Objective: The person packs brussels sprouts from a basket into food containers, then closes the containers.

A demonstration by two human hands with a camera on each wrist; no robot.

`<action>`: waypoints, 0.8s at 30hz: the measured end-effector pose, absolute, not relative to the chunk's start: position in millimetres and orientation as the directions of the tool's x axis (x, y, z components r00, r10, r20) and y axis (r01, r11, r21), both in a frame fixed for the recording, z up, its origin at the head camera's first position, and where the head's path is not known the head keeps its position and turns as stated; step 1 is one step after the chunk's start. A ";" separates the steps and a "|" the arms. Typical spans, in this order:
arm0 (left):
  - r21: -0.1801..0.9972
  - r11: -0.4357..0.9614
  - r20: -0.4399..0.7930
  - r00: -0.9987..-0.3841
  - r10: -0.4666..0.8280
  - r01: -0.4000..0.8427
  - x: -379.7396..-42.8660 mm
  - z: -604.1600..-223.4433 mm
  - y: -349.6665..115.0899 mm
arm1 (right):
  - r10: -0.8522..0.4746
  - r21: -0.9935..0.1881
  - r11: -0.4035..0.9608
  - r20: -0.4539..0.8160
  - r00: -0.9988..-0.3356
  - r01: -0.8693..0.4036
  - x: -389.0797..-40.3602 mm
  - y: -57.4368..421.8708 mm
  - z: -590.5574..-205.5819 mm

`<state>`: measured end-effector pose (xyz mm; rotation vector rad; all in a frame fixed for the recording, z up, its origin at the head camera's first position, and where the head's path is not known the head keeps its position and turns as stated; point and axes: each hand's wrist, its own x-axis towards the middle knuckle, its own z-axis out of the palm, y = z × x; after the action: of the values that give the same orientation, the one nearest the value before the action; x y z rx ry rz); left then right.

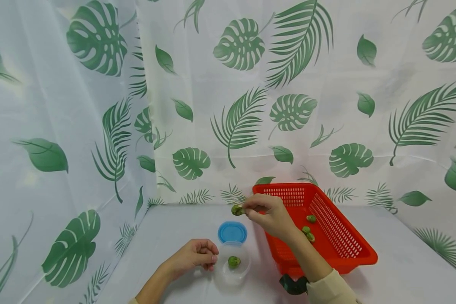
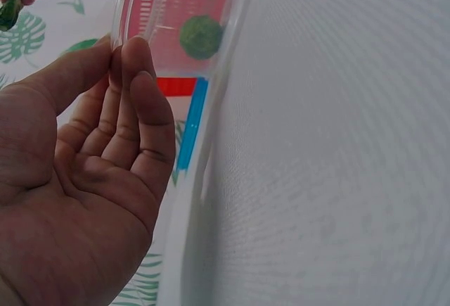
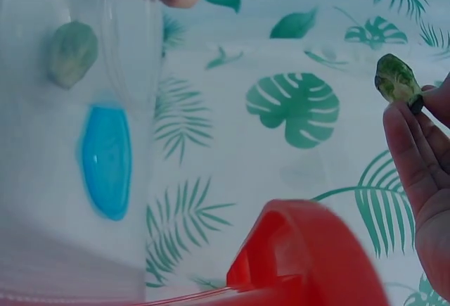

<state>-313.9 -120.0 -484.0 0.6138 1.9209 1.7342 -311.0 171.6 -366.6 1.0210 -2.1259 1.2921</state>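
Observation:
My right hand (image 1: 270,213) pinches a Brussels sprout (image 1: 237,210) by its stem end between thumb and fingertips, held up in the air beside the basket. In the right wrist view this sprout (image 3: 396,79) shows some brownish leaves. My left hand (image 1: 197,257) grips the rim of a clear round plastic container (image 1: 232,278) from its left side, thumb and index finger at the edge. A single green Brussels sprout (image 1: 234,262) lies inside the container. Just behind the container, a blue lid (image 1: 232,233) lies flat on the table.
A red plastic basket (image 1: 359,249) with slotted walls stands to the right, holding several Brussels sprouts (image 1: 310,218). The white table (image 1: 182,221) meets leaf-patterned curtains (image 1: 235,126) at the back and left. My right forearm passes over the basket's near left part.

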 end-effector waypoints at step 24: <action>0.994 0.107 -0.062 -0.791 0.609 0.004 -311.7 -481.9 -119.3 | -0.329 -0.628 0.250 0.660 -0.675 -0.737 -302.5 174.4 -390.1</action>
<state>-311.7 -119.3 -481.9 0.5958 1.9286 1.7292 -302.5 174.4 -390.1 0.9737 -2.1338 1.4052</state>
